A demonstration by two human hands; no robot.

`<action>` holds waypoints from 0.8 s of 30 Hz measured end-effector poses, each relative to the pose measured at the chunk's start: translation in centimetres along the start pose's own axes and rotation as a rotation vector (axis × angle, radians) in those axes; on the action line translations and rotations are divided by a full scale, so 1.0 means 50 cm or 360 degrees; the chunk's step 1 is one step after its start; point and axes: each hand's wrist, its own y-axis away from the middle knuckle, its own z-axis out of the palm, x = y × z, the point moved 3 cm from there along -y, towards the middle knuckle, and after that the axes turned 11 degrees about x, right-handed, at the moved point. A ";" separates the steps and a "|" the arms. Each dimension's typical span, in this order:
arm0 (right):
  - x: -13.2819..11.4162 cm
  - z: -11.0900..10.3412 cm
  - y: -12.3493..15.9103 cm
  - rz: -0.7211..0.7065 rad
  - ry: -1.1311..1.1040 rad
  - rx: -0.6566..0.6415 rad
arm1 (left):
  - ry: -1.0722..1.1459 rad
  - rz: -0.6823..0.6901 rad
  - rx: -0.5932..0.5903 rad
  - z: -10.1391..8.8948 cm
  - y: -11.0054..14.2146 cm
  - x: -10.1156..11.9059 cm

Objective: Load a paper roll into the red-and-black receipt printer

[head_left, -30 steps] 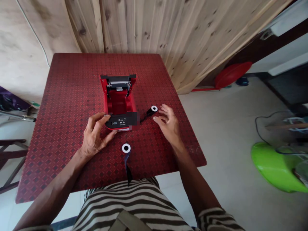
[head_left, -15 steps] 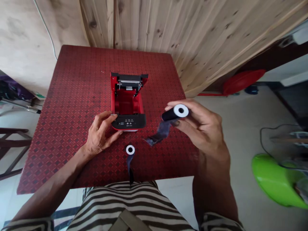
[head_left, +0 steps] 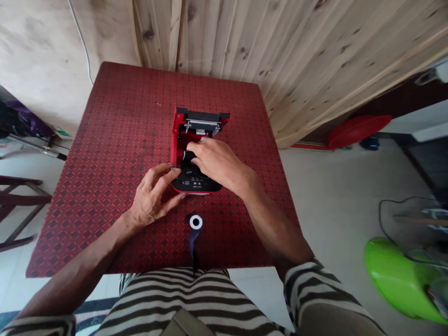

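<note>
A small red printer with a black front panel stands open in the middle of the red patterned table. My right hand is over its open bay, fingers closed round a dark roll that sits partly inside the bay. My left hand rests against the printer's front left corner, fingers curved on its edge. A second dark roll with a white core stands on the table near the front edge, its loose strip trailing toward me.
Wooden plank wall rises behind the table. A green plastic object and cables lie on the floor at right. A red object lies by the wall. A dark wooden frame stands at left.
My right hand picked the dark roll up from the table at right, raised it, then carried it left into the printer's open bay. The left hand stayed on the printer's corner.
</note>
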 end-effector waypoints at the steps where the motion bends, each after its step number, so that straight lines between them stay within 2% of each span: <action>1: 0.004 0.006 -0.004 0.0007 -0.0002 -0.0012 | 0.0001 -0.0004 0.0002 0.000 0.000 0.000; 7: 0.022 0.035 -0.022 -0.0070 -0.0177 0.0051 | -0.0016 -0.0064 -0.0042 0.001 0.003 -0.002; 11: 0.022 0.024 -0.009 -0.0060 -0.0309 0.0083 | -0.0010 -0.0067 -0.0031 0.001 0.003 -0.002; 17: 0.025 -0.029 0.082 -0.0246 -0.0817 0.0417 | 0.0005 -0.0036 -0.0027 -0.004 -0.001 0.000; 20: 0.027 -0.016 0.114 -0.0212 -0.0872 0.0586 | 0.0084 -0.0117 -0.0005 -0.012 -0.007 -0.004; 24: 0.018 0.012 0.123 -0.0196 -0.0865 0.0797 | 0.0152 -0.0226 -0.0028 -0.029 -0.036 -0.012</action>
